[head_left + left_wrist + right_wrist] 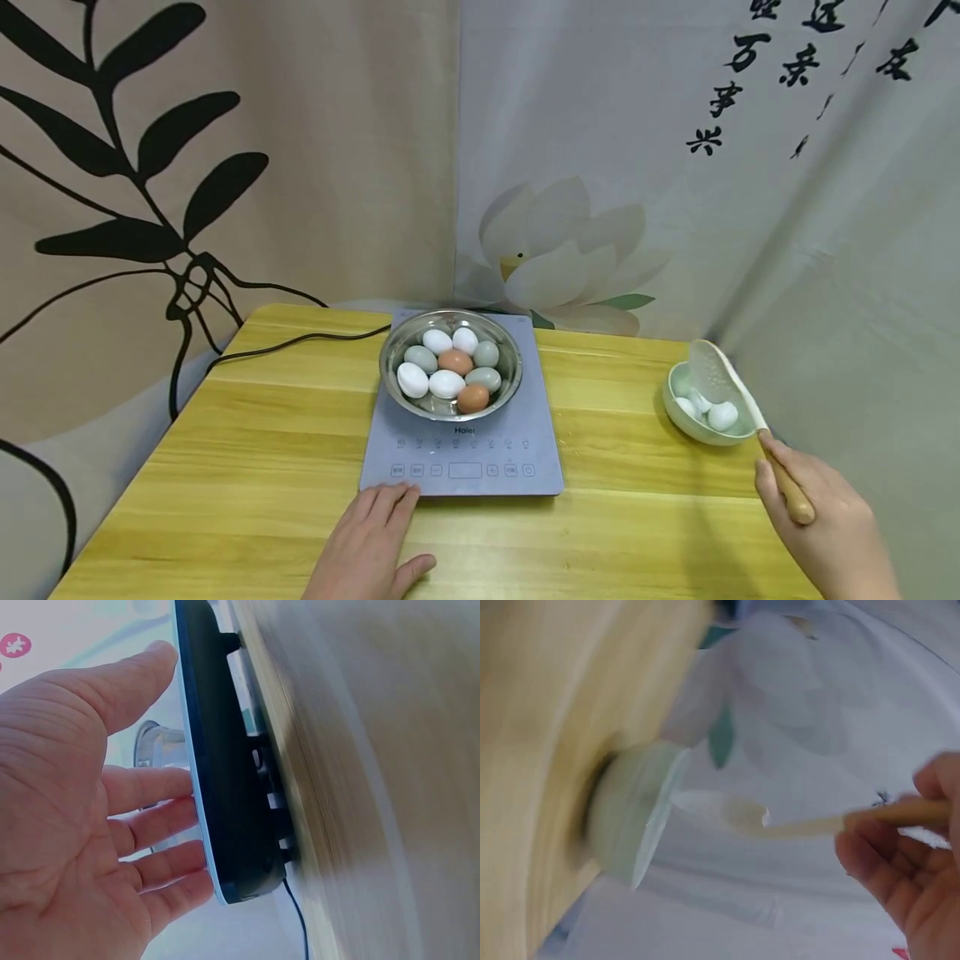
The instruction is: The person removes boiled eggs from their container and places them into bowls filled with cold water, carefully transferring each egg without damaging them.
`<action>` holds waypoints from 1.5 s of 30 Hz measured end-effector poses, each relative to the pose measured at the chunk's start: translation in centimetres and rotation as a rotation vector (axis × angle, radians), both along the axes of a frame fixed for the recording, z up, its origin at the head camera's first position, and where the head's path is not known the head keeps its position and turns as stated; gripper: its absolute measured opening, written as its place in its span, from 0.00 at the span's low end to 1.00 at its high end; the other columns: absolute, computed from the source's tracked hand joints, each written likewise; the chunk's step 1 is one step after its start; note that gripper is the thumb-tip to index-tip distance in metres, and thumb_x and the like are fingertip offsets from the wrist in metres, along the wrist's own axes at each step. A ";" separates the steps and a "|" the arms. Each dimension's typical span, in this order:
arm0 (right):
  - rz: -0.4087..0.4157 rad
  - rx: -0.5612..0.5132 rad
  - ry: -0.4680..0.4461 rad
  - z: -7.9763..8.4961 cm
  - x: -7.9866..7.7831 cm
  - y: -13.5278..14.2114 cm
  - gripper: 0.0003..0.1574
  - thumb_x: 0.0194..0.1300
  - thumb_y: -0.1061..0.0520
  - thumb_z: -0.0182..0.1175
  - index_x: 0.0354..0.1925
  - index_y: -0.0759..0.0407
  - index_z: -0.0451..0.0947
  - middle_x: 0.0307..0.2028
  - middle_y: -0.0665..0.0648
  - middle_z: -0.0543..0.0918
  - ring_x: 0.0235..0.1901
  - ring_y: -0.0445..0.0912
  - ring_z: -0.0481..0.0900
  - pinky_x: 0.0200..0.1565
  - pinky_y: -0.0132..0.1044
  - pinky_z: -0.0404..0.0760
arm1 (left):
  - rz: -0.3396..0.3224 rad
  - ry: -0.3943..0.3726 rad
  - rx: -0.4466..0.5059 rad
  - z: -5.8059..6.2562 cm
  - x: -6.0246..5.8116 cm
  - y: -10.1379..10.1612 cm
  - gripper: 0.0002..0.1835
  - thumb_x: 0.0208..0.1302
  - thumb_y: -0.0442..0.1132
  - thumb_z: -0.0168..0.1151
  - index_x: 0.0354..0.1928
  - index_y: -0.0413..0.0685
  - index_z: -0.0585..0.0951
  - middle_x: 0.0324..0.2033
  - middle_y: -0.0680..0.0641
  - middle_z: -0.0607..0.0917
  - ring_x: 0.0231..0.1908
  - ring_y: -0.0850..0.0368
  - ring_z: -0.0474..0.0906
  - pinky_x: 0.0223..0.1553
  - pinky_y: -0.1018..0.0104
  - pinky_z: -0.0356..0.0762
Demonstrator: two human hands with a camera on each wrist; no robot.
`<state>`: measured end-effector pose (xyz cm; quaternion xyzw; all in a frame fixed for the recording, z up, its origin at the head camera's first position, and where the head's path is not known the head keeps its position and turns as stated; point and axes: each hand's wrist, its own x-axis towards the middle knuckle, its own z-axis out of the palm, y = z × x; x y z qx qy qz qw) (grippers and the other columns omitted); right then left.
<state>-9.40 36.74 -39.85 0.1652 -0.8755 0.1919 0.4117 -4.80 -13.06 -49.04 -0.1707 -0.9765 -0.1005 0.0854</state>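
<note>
My right hand (832,521) grips the wooden handle of a white skimmer (711,372) with small holes in its head. The skimmer's head is tilted at the far rim of a pale green bowl (697,429), over several white eggs (723,416). The right wrist view is blurred, but shows fingers and thumb around the handle. My left hand (369,546) touches the front edge of a grey induction cooktop (465,457), fingers extended and thumb apart. On the cooktop stands a stainless steel bowl (512,367) holding several white, brown and greenish eggs (456,361).
The yellow wooden table (262,467) runs back to printed curtains (360,167). A black power cord (300,339) leads from the cooktop over the table's left edge. The green bowl stands near the table's right side, close to the curtain.
</note>
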 end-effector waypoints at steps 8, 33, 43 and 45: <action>0.347 -1.232 0.019 3.3 -0.4 -7.7 0.21 0.71 0.72 0.63 0.57 0.88 0.77 0.37 0.68 0.93 0.29 0.51 0.92 0.35 0.36 0.92 | 0.009 0.033 -0.002 -0.3 0.2 -0.2 0.44 0.60 0.67 0.74 0.66 0.40 0.81 0.61 0.44 0.83 0.60 0.47 0.77 0.66 0.52 0.78; 0.645 0.058 0.289 -0.6 -0.7 -26.9 0.18 0.77 0.58 0.55 0.53 0.68 0.86 0.40 0.59 0.88 0.33 0.48 0.85 0.35 0.31 0.88 | -0.009 0.138 0.016 -0.5 0.1 0.2 0.45 0.55 0.68 0.77 0.65 0.42 0.83 0.59 0.46 0.85 0.60 0.50 0.77 0.64 0.53 0.80; 0.561 0.108 0.236 -0.4 1.3 -28.5 0.19 0.78 0.57 0.52 0.53 0.62 0.87 0.39 0.55 0.86 0.33 0.45 0.84 0.33 0.28 0.86 | 0.007 0.148 0.012 -0.5 0.2 0.1 0.45 0.52 0.66 0.80 0.64 0.43 0.83 0.59 0.46 0.85 0.59 0.50 0.78 0.65 0.53 0.81; 0.549 0.114 0.235 -0.3 1.5 -28.5 0.19 0.78 0.57 0.52 0.52 0.61 0.87 0.39 0.54 0.86 0.33 0.44 0.84 0.32 0.28 0.86 | 0.007 0.148 0.013 -0.5 0.2 0.1 0.45 0.52 0.66 0.80 0.64 0.43 0.83 0.59 0.46 0.85 0.59 0.50 0.78 0.65 0.53 0.81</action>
